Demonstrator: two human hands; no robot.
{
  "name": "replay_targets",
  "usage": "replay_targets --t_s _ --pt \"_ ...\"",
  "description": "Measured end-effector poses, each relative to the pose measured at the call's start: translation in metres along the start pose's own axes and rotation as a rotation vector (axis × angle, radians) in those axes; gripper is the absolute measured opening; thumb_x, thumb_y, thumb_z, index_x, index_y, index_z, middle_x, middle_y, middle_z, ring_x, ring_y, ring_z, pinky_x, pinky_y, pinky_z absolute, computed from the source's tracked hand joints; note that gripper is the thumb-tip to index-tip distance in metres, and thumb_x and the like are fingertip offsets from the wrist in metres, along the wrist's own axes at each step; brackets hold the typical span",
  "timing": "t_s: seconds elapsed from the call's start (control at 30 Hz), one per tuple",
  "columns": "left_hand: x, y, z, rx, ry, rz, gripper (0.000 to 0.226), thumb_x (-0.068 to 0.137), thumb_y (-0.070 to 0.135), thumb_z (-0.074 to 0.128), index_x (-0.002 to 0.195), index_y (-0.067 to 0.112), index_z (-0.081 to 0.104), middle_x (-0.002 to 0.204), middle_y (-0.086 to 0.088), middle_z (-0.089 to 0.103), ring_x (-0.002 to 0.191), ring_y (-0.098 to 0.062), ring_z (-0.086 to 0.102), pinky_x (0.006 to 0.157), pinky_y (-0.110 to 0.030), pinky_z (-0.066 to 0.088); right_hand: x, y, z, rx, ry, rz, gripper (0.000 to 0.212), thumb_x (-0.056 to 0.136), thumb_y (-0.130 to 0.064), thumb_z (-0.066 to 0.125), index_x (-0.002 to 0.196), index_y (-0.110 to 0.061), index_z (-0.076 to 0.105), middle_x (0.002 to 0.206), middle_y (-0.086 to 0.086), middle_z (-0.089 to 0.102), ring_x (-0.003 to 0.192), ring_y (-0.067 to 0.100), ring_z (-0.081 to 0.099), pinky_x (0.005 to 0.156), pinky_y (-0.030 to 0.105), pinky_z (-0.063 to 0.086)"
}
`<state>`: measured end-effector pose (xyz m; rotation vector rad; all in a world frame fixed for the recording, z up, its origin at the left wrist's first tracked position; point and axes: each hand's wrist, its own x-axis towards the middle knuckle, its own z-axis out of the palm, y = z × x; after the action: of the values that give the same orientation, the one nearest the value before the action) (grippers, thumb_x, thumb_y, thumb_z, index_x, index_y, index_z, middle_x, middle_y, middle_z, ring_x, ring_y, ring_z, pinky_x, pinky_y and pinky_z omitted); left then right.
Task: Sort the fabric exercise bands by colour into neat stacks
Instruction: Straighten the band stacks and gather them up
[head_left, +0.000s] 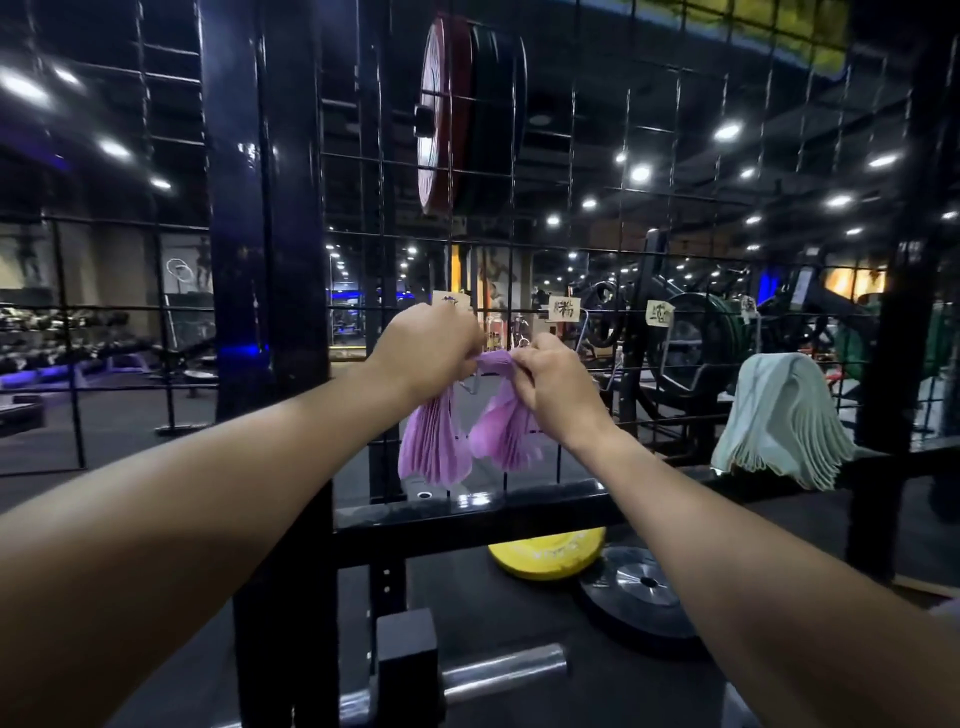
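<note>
Purple bands (457, 441) are front and centre, a thick bundle draped over a metal hook (470, 387) on the wire grid panel (597, 270), their folded ends fanning down on both sides. Both hands are right on top of that bundle: the left hand (428, 351) curls its fingers over the left side of the fold, and the right hand (553, 376) pinches the purple fabric at the crest, so each is closed on the bands rather than spread. Off to the right, well apart, the pale green bands (784, 421) hang in a full, tidy sheaf, untouched at this moment. Small paper labels (563, 310) are clipped to the grid above the hooks, their writing too blurred to read.

By the look of it, the green colour is already gathered and the purple is getting squared up on its hook. Between those two, at least one labelled spot shows no bands, so further colours may be left to hang; no loose, unsorted bands appear anywhere. Below, a yellow weight plate (545, 556) and a black plate (639, 597) lie on the floor.
</note>
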<state>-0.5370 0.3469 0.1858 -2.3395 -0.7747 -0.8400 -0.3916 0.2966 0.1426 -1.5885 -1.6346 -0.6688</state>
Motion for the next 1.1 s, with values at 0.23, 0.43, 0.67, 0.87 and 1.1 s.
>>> replay_targets --t_s 0.23,0.43,0.67,0.87,1.1 --pt "-0.022 -0.005 0.000 -0.176 0.044 -0.144 0.027 0.082 0.037 0.066 0.078 0.010 0.072 0.073 -0.007 0.067 0.068 -0.025 0.063 0.065 -0.035 0.052 -0.006 -0.018 0.006 -0.036 -0.013 -0.059 0.023 0.096 -0.013 0.048 0.103 0.002 0.064 0.099 0.011 0.053 0.087 0.017 0.047 0.083 0.024 0.044" --pt "-0.037 -0.002 0.003 -0.230 0.098 -0.214 0.020 0.086 0.032 0.062 0.088 0.015 0.073 0.081 0.000 0.068 0.070 -0.016 0.059 0.061 -0.028 0.042 -0.017 -0.025 0.012 -0.104 -0.045 -0.067 0.022 0.096 -0.011 0.047 0.099 0.003 0.063 0.094 0.011 0.051 0.085 0.022 0.050 0.073 0.026 0.039" --pt "-0.050 0.005 0.021 -0.354 0.177 -0.304 0.019 0.084 0.035 0.063 0.098 0.025 0.072 0.086 0.008 0.060 0.073 -0.014 0.059 0.055 -0.027 0.043 -0.028 -0.032 0.019 -0.181 -0.070 -0.026 0.027 0.099 -0.018 0.039 0.101 0.000 0.060 0.095 0.011 0.051 0.090 0.028 0.053 0.064 0.032 0.036" --pt "-0.060 0.008 0.036 -0.618 0.235 -0.312 0.028 0.084 0.016 0.067 0.112 0.015 0.069 0.097 -0.001 0.062 0.071 -0.006 0.054 0.070 -0.025 0.049 -0.033 -0.033 0.020 -0.111 -0.106 0.045 0.028 0.099 -0.017 0.037 0.111 -0.006 0.060 0.097 0.013 0.061 0.091 0.031 0.059 0.065 0.030 0.035" --pt "-0.068 0.020 0.041 -0.798 0.122 -0.329 0.050 0.083 0.004 0.066 0.130 0.013 0.054 0.112 0.006 0.047 0.102 -0.010 0.056 0.091 -0.015 0.041 -0.047 -0.028 0.014 0.199 -0.213 0.179 0.040 0.088 0.002 0.047 0.122 -0.015 0.061 0.106 0.013 0.067 0.097 0.029 0.061 0.079 0.028 0.047"
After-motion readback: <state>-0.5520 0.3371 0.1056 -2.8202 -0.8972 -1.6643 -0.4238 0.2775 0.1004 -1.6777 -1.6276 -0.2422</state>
